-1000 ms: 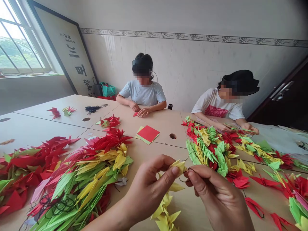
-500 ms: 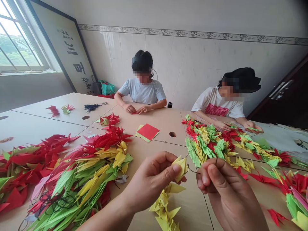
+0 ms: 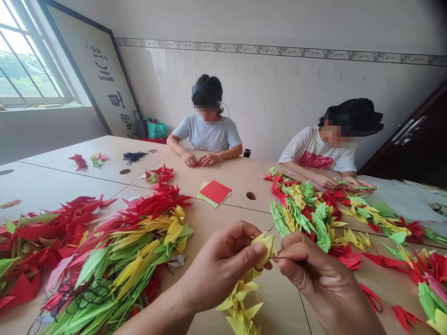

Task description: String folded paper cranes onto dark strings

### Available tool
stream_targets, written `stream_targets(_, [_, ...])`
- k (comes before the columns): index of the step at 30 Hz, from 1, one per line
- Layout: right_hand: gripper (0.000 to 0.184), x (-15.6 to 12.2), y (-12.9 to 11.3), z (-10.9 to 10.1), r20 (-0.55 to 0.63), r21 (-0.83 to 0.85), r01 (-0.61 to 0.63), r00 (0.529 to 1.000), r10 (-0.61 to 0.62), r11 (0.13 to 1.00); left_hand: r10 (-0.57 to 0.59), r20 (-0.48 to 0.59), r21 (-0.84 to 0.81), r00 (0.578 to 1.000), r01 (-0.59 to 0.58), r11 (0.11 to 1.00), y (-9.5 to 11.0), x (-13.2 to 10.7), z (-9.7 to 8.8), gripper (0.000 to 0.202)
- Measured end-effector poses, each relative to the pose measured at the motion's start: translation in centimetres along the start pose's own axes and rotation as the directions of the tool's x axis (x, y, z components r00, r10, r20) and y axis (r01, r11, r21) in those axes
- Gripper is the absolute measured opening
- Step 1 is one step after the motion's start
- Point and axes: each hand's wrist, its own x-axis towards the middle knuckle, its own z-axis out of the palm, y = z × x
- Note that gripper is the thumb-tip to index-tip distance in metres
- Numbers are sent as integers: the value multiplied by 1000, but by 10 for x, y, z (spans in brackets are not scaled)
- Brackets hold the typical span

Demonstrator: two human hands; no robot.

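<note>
Between the thumb and fingers of my left hand is a pale yellow folded paper crane, its points facing up and right. My right hand is closed in a pinch on a thin dark cord, close against the crane's right side. Whether the cord runs inside the crane is hidden. Below my left hand hangs or lies a strand of yellow paper cranes, partly covered by the hand.
Heaps of red, green and yellow cranes lie left, and more strands lie right. Square paper sheets and dark cords are farther back. Across the table, one person handles red paper; another holds green pieces.
My right hand has come left and slightly down, up to the yellow crane. The loose cord loop between my hands has become a short, straight length. My left hand still holds the crane.
</note>
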Motion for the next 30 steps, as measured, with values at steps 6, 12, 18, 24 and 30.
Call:
stream_targets(6, [13,-4,3,-7,-69,380,-105,988,142,919,-34,-26,113,999,37,993,-3,0,-2,28])
stream_targets(12, [10,-2,-5,-9,-26,613,-142,980,200,777,-10,-6,132,1000,11,991,-5,1,-2,26])
stream_targets(18, [11,2,-3,-2,-126,471,-106,974,186,876,6,-26,152,1000,-2,988,-6,2,-1,27])
stream_targets(24, [30,-4,-3,8,-193,114,-230,949,249,966,9,-16,229,1000,-5,973,-3,1,-2,29])
stream_targets(30, [26,-4,-10,15,-163,-30,-228,962,221,973,5,-18,285,1000,1,958,0,0,1,28])
